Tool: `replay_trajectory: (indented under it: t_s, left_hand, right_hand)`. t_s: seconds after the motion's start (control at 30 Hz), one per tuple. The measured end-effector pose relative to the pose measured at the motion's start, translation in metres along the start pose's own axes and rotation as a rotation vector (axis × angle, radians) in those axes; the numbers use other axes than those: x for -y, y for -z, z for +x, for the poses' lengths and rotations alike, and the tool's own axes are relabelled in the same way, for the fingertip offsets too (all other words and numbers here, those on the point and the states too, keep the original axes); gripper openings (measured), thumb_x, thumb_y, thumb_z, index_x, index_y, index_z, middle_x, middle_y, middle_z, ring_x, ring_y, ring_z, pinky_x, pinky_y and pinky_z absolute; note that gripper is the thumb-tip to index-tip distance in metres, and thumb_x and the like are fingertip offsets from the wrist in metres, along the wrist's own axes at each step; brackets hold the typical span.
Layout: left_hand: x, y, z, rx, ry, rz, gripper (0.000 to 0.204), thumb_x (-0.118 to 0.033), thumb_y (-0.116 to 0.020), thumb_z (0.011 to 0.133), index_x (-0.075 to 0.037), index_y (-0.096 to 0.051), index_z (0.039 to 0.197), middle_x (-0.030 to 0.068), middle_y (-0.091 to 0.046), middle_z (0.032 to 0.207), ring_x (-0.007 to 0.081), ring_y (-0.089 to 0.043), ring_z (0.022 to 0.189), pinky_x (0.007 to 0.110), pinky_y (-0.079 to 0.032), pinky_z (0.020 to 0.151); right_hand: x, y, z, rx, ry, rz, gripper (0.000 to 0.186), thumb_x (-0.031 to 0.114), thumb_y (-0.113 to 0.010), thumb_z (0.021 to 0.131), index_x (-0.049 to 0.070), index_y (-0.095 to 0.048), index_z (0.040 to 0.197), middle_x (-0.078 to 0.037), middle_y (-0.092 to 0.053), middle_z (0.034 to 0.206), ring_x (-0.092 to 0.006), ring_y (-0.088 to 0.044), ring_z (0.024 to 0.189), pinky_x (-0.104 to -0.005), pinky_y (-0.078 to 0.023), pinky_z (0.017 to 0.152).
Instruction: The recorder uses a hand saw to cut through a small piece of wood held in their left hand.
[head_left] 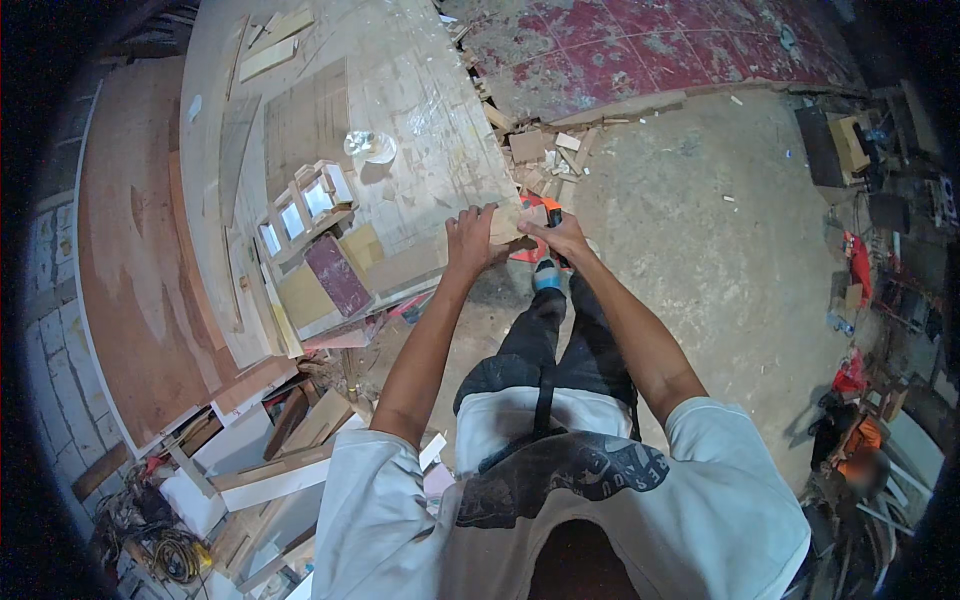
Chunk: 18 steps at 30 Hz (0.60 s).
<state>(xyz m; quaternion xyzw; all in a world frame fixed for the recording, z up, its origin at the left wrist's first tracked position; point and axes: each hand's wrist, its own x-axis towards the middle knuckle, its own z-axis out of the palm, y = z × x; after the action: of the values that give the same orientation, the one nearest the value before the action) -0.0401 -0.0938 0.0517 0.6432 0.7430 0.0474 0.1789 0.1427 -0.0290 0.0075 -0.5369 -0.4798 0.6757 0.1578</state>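
Note:
At the near right corner of a large wooden worktable [425,190], a small pale piece of wood [508,222] sits between my two hands. My left hand [472,238] is closed over its left side, fingers bent at the table's edge. Gripping the right end is my right hand [558,236], its thumb laid along the wood. An orange and black object [552,206] shows just beyond the right hand; whether the hand touches it, I cannot tell. Some red material [530,202] lies below the table corner, partly hidden by my hands.
On the table stand a small wooden frame with bright panes [308,208], a dark red block [338,275] and a clear plastic-wrapped item [370,147]. Wood offcuts [555,155] litter the floor past the corner. A large brown board [140,250] lies left; scrap planks [280,470] are piled near left.

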Motion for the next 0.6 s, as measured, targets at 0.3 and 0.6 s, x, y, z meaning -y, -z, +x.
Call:
replay_trajectory:
  t_s: [0.3,0.6]
  left_hand:
    - [-0.011,0.005,0.006,0.015,-0.03,0.001,0.069,-0.059,-0.069,0.072,-0.008,-0.059,0.118,0.0127,-0.061,0.104,0.0307,-0.056,0.102,0.047,-0.035,0.087]
    - [-0.044,-0.011,0.061,-0.132,0.242,-0.168,0.044,-0.032,-0.038,0.097,-0.001,-0.068,0.088,0.0225,-0.067,0.086,0.0374,-0.064,0.082,0.05,-0.045,0.08]
  right_hand:
    - [-0.007,0.002,0.0,-0.093,-0.069,-0.09,0.068,0.052,-0.086,0.059,-0.002,-0.066,0.095,-0.009,-0.068,0.088,-0.0189,-0.063,0.076,-0.0326,-0.05,0.072]
    - [-0.004,0.001,0.0,-0.167,-0.12,-0.185,0.05,0.047,-0.086,0.063,0.007,-0.057,0.075,0.0,-0.056,0.063,-0.0097,-0.05,0.05,-0.0286,-0.042,0.046]
